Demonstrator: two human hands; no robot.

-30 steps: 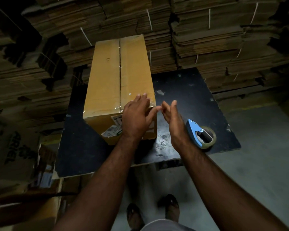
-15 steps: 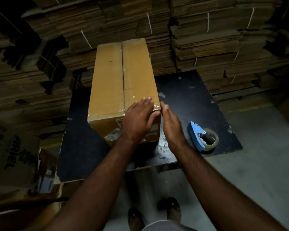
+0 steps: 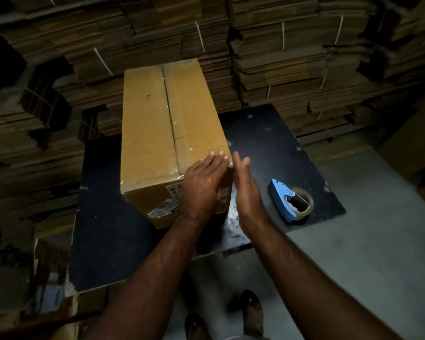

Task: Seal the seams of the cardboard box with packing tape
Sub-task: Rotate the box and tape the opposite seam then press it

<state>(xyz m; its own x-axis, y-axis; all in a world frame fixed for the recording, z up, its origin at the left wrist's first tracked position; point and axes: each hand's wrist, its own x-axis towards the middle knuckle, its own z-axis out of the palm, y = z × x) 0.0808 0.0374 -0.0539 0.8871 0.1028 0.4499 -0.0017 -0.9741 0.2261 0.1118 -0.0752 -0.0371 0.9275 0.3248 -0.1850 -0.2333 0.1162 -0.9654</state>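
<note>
Brown cardboard box: a tall rectangular brown cardboard box (image 3: 167, 133) stands on the worktop, toward its left and middle, with its long top face running from near to far.
Top seam: the centre seam (image 3: 170, 111) between the two top flaps runs near to far; clear glossy tape glints along it and over the near top edge.
Near face: torn white paper labels (image 3: 166, 207) are stuck low on the near face, partly hidden behind the left wrist.
Left hand: the left hand (image 3: 203, 185) lies flat, fingers straight and together, gripping nothing — palm over the near right corner of the box, fingertips on the top face.
Right hand: the right hand (image 3: 247, 190) is open too, fingers extended and slightly blurred, held edge-on just beside the right side of the box; whether it touches the cardboard I cannot tell.
Tape dispenser: a blue plastic hand tape dispenser with a roll of clear packing tape (image 3: 291, 203) lies on the worktop, right of the right hand and apart from it.
Worktop: a dark, scuffed board worktop (image 3: 103, 229), with chipped near corners.
Surroundings: stacks of flattened brown cardboard sheets (image 3: 280, 69) tied with white string rise on the far side — grey floor (image 3: 366, 253) lies to the right, and two sandalled feet (image 3: 252, 310) show at the near edge.
</note>
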